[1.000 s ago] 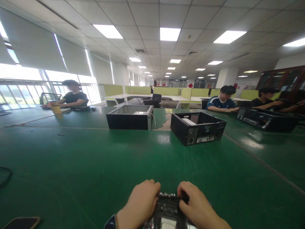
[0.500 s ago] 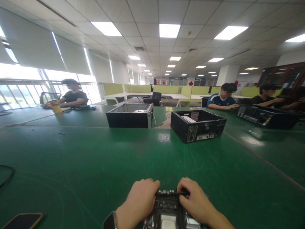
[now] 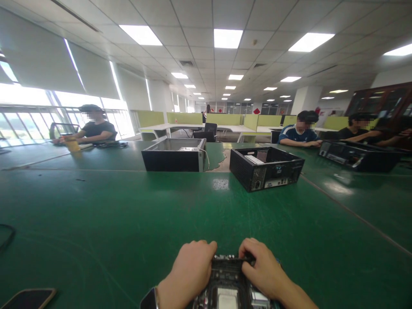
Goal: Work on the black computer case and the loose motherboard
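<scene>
A dark motherboard (image 3: 225, 279) lies at the bottom centre, its near part cut off by the frame. A pale square processor (image 3: 228, 299) sits in its middle. At its upper left, my left hand (image 3: 193, 266) is closed along the edge, fingertips hidden behind the knuckles. My right hand (image 3: 262, 268) is curled at the upper right, thumb and fingers pinching the end of a dark strip along the board's far edge. Whether that strip is a separate part I cannot tell. A dark watch (image 3: 149, 299) is on my left wrist.
On the green table (image 3: 128, 223) stand an open computer case (image 3: 174, 161), a second open case (image 3: 267, 171) and another case (image 3: 358, 156) at far right. A phone (image 3: 30, 299) lies near left, a black cable (image 3: 6, 238) above it. Several people sit across the table.
The view has shifted slightly. Both hands stay at the far edge of the motherboard with almost the same grip.
</scene>
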Available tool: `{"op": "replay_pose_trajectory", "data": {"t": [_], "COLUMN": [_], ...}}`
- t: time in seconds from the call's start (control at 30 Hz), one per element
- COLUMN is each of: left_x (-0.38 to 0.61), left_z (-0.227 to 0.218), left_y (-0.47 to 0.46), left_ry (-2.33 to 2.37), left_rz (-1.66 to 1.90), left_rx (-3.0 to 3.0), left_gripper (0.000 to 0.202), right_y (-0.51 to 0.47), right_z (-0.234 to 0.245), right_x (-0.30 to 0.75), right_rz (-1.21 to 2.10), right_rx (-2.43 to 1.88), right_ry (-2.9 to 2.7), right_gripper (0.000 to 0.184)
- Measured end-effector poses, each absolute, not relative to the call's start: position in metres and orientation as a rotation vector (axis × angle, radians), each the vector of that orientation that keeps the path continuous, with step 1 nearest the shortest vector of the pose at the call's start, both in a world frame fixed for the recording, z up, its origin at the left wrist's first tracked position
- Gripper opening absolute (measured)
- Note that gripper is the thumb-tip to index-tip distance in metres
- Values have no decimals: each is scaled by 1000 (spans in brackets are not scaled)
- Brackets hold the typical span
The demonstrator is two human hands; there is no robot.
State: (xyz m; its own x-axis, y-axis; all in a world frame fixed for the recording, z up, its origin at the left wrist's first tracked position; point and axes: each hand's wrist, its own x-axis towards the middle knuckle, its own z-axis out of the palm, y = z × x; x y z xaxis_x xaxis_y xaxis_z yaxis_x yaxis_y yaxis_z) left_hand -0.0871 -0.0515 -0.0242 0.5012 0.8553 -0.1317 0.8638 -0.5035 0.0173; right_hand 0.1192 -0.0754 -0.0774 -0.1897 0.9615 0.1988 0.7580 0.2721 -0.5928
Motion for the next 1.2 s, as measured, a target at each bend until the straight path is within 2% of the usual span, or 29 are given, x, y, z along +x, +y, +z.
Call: {"op": "replay_pose_trajectory", "data": {"t": [0.83, 1.07, 1.2], "left_x": [-93, -85, -67], "left_z": [-27, -11, -17], "left_y": [-47, -55, -73], "left_ry": [1507, 1541, 1186], "left_rz": [-79, -35, 56], "left_rx": [2623, 2616, 2800], "left_gripper": [19, 17, 16], "right_y": [-75, -75, -73], "right_z": [-75, -75, -76], "right_x": [119, 117, 118], "right_rz": [547, 549, 621], "right_rx": [-1553, -1538, -1516], "right_ry": [-1984, -1951, -1880], "right_gripper": [18, 22, 21]}}
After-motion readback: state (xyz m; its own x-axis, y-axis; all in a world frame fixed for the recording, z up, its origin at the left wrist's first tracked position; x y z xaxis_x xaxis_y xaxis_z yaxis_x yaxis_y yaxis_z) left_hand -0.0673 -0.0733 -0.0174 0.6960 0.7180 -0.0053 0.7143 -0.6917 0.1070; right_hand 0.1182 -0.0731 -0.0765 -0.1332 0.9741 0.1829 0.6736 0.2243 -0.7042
